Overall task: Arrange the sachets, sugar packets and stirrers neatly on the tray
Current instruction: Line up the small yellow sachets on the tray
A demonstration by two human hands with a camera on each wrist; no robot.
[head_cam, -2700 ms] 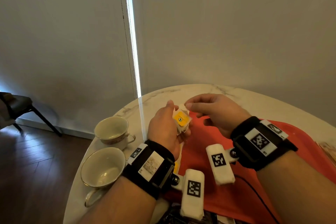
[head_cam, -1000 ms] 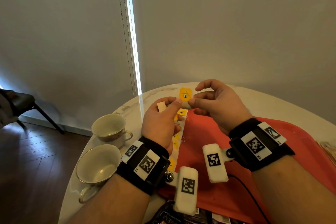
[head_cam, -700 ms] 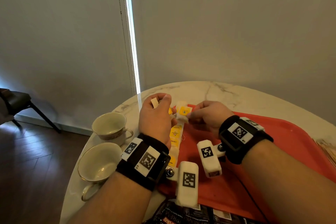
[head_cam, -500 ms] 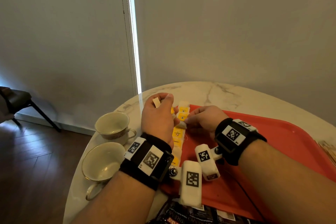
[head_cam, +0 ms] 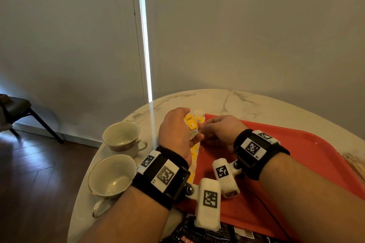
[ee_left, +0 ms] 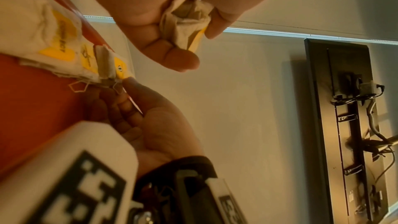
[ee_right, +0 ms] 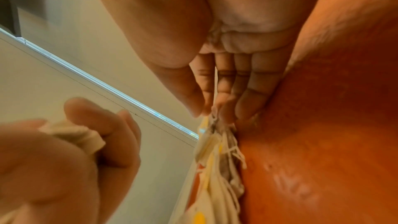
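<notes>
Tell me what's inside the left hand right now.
The left hand grips crumpled white tea sachets with a yellow tag at the fingertips; the head view shows yellow labels above the thumb. How many it holds cannot be told, since the fingers cover them.

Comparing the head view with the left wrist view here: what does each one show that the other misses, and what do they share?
Only the head view shows the two teacups on the marble table, the dark packets at the near edge and a chair.

Only the left wrist view shows a wall-mounted black panel with cables and the crumpled underside of the sachet that the left hand holds.

Both show the right hand pinching the end of the sachet row on the red tray.
</notes>
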